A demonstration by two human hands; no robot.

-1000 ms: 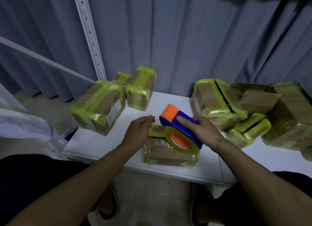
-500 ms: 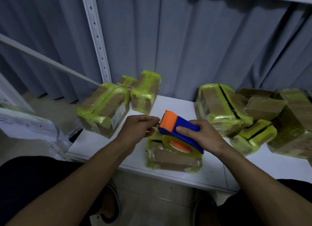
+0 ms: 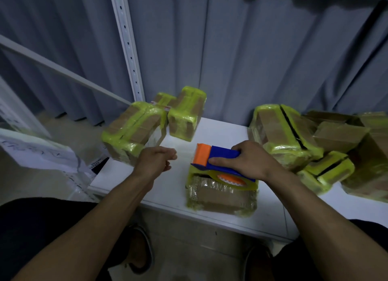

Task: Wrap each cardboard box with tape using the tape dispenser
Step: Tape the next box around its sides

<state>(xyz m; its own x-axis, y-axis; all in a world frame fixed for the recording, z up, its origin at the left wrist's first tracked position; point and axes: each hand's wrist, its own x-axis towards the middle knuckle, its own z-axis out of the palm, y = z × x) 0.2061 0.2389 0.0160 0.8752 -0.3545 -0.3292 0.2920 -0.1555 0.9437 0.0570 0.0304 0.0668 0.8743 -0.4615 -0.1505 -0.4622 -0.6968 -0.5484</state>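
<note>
A cardboard box wrapped in yellow-green tape lies near the front edge of the white table. On top of it rests the blue and orange tape dispenser with its yellow tape roll. My right hand grips the blue handle from above. To the left of the dispenser my left hand hovers over the table, apart from it, fingers curled with nothing visible in them.
Taped boxes sit at the table's back left. More boxes, taped and plain, pile up on the right. A white shelf upright and grey curtain stand behind. Papers lie left.
My left hand has pulled away leftward from the dispenser's orange end. The dispenser has dropped flatter onto the box under my right hand.
</note>
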